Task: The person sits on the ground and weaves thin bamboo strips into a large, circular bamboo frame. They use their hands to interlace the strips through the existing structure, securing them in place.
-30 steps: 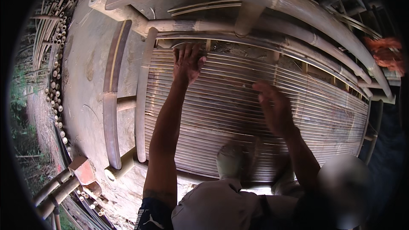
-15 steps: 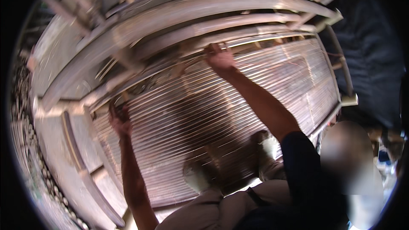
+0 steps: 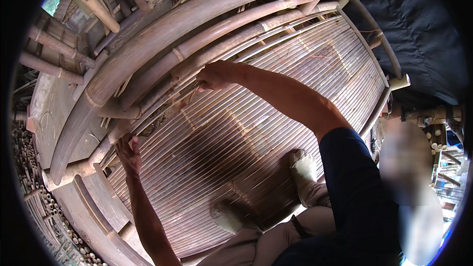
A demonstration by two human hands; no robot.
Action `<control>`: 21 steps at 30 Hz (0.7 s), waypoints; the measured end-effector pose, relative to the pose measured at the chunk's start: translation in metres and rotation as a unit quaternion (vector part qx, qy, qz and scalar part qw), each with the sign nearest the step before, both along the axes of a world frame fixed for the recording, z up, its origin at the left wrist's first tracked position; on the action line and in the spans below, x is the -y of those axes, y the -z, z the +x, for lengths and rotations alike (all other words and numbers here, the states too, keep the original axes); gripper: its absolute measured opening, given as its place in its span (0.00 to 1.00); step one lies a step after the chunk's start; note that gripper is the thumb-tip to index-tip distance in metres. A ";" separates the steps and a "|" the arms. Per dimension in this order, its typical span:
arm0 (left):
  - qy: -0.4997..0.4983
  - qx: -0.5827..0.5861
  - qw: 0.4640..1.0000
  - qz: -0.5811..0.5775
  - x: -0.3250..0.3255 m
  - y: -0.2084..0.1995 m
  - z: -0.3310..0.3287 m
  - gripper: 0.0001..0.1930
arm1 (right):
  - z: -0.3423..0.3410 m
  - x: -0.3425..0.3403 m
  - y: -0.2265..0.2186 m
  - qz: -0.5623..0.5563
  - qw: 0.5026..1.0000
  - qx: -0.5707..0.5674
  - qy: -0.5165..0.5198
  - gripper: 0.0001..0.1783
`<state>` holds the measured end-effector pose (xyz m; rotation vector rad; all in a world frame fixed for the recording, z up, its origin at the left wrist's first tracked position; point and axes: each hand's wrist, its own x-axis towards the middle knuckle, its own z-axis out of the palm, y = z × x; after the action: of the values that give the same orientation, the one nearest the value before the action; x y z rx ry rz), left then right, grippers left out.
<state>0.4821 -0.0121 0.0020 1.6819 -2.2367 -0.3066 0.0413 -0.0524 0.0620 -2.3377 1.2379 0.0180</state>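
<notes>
A bamboo bench seat [image 3: 276, 93] made of many thin slats lies below me, with a gap among the slats along its back edge. My right hand [image 3: 215, 76] is closed at that gap, its fingers curled down around a thin bamboo slat; its fingertips are partly hidden. My left hand [image 3: 129, 156] is at the left end of the same slats, beside the rear pole. Its thumb stands apart from its fingers, and no firm grip shows. My feet [image 3: 303, 167] rest on the slats, in shadow.
Thick curved bamboo poles [image 3: 172, 24] form the backrest behind the gap. A bamboo armrest [image 3: 93, 204] bends along the left. Dark sheeting [image 3: 419, 34] hangs at the right. Stacked bamboo [image 3: 66, 221] lies at far left, and loose poles [image 3: 91, 0] stand behind the bench.
My right hand has moved left along the back edge and closed. My left hand has shifted slightly left and down. The view has turned, and the bench sits higher on its right side.
</notes>
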 end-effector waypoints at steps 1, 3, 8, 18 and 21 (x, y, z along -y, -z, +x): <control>-0.005 0.016 0.998 0.068 0.016 -0.003 0.005 0.26 | 0.002 0.001 -0.001 0.033 0.999 -0.006 0.013 0.24; -0.011 -0.041 0.997 0.072 0.024 0.009 -0.002 0.22 | -0.003 0.002 0.008 0.045 0.999 -0.010 0.018 0.23; 0.000 -0.379 0.909 0.175 0.008 0.062 0.036 0.09 | 0.007 0.003 0.048 -0.030 0.999 -0.017 -0.014 0.22; -0.207 -0.067 0.973 -0.073 -0.050 0.016 0.015 0.25 | -0.059 -0.061 -0.036 -0.063 0.972 0.020 0.225 0.12; -0.217 0.013 0.974 -0.059 -0.050 0.028 0.058 0.23 | -0.099 -0.074 -0.063 0.145 0.885 0.393 0.203 0.16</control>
<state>0.5404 0.0374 -0.0260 2.0517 -1.7945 -0.0432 -0.0580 0.0216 0.1249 -1.5177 1.1452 -0.7546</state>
